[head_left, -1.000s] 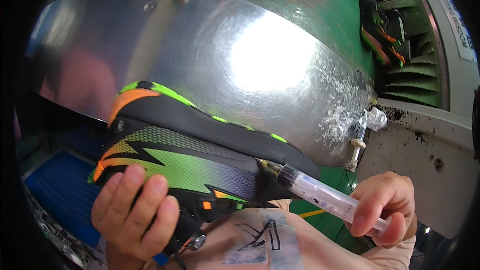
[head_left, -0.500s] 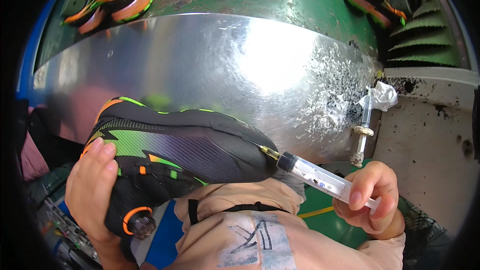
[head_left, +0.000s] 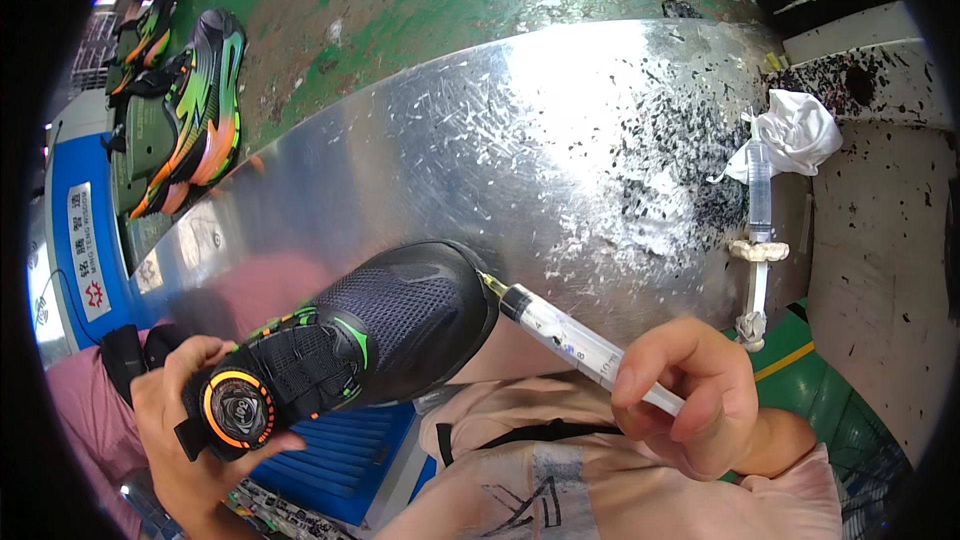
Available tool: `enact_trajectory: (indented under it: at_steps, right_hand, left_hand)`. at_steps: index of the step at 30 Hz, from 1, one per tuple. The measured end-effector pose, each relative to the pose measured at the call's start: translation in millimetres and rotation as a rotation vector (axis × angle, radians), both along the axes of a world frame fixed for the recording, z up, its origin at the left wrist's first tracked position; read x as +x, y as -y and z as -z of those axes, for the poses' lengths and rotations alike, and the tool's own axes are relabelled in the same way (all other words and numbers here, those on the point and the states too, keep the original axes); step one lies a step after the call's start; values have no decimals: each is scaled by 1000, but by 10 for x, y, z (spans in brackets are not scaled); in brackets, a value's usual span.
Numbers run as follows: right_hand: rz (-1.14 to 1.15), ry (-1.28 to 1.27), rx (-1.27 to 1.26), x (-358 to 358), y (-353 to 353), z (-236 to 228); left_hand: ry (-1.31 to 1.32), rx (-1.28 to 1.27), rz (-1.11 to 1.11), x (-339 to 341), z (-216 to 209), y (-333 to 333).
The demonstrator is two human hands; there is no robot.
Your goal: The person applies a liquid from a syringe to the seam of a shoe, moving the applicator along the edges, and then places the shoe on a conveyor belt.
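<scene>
We are gripping the shoe (head_left: 360, 340) in our left hand (head_left: 190, 430) over the metal table (head_left: 480, 140), while our right hand (head_left: 690, 395) is pinching a syringe (head_left: 575, 345) at its toe; a slip could be smearing glue across the mesh.

Scratched shiny metal table (head_left: 420, 150), mesh-cloth shoe (head_left: 385, 325), clear plastic syringe (head_left: 580, 345)

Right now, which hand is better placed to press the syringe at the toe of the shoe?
The right hand. It already grips the syringe, whose tip touches the toe of the black shoe. The left hand is occupied holding that shoe at its heel end.
</scene>
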State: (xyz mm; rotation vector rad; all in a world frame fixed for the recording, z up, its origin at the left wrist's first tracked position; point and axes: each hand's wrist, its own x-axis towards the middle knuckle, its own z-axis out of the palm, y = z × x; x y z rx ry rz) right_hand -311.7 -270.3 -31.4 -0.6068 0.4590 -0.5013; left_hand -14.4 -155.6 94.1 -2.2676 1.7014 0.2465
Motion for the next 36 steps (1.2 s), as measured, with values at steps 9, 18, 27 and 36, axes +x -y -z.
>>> enact_trajectory:
  at_steps: [9, 18, 27, 36]
  right_hand:
    - [75, -45, -178, -71, -8, 94]
    - [103, -126, -269, 27, -163, -36]
    - [141, -189, -410, 106, -431, -108]
    - [165, -209, -645, 186, -722, -142]
  left_hand:
    - [-298, -29, -345, -188, 17, 81]
    - [-358, -96, -423, -539, -15, -35]
    - [-275, -116, -249, -624, 21, -204]
    - [-405, -262, -390, -785, 117, -156]
